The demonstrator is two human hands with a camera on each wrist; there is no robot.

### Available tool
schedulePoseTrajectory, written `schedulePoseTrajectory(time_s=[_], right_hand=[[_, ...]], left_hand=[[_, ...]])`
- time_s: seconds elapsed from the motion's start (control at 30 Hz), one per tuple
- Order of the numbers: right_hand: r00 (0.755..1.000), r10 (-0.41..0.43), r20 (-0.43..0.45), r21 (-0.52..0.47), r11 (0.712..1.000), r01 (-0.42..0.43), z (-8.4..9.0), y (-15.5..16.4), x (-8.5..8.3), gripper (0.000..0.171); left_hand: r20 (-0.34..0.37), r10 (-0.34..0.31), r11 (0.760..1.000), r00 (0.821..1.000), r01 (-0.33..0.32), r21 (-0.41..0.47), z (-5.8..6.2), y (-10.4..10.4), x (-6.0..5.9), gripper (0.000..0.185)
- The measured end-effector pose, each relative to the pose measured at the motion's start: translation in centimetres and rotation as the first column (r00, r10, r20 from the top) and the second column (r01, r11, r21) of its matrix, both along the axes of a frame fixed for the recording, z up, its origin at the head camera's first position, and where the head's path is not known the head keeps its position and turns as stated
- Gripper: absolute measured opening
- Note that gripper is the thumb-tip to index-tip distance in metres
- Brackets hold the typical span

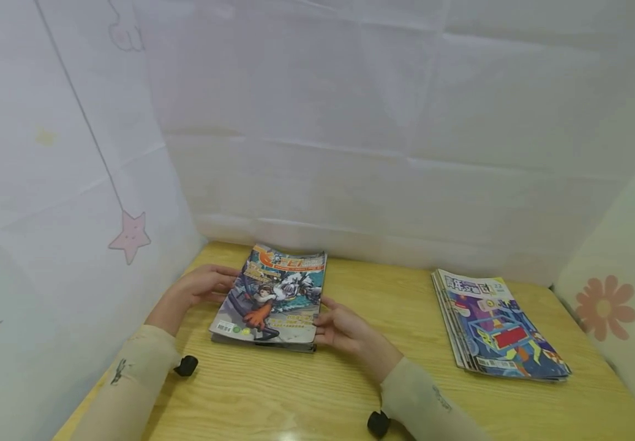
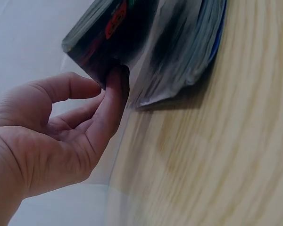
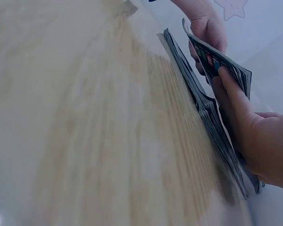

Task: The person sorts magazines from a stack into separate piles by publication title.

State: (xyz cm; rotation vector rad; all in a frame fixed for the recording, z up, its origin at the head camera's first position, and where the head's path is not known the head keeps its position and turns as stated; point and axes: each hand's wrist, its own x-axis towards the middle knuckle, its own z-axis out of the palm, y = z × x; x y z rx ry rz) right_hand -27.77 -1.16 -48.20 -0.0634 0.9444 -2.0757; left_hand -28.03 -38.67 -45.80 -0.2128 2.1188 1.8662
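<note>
A magazine with a comic-style cover is held between both hands, lifted and tilted above other magazines on the wooden table. At its left edge is my left hand; the left wrist view shows its fingers bent against the magazine's underside and edge. My right hand grips the right edge. Its fingers lie along the underside in the right wrist view, between the raised magazine and those below. The right thumb is mostly hidden there.
Another stack of magazines, a purple and blue cover on top, lies on the right side of the table. White cloth walls with printed stars and flowers stand behind the table and at both sides.
</note>
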Motion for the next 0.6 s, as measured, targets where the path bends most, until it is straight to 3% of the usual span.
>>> schedulePoseTrajectory(time_s=[0.37,0.5,0.6], right_hand=[[0.997,-0.022,-0.075,0.147,0.989,0.033,-1.0,0.6,-0.7,0.070],[0.992,0.002,-0.127,0.199,0.980,0.024,-0.9,1.3,-0.5,0.060],[0.984,0.065,-0.168,0.207,0.978,-0.029,-0.3,2.5,-0.1,0.055]], left_hand=[[-0.002,0.022,0.999,1.000,-0.022,-0.047,0.1,1.0,-1.0,0.050],[-0.001,0.017,0.996,1.000,-0.017,-0.085,0.3,0.9,-0.8,0.051],[-0.016,0.013,0.994,1.000,-0.014,-0.105,0.7,0.7,-0.7,0.052]])
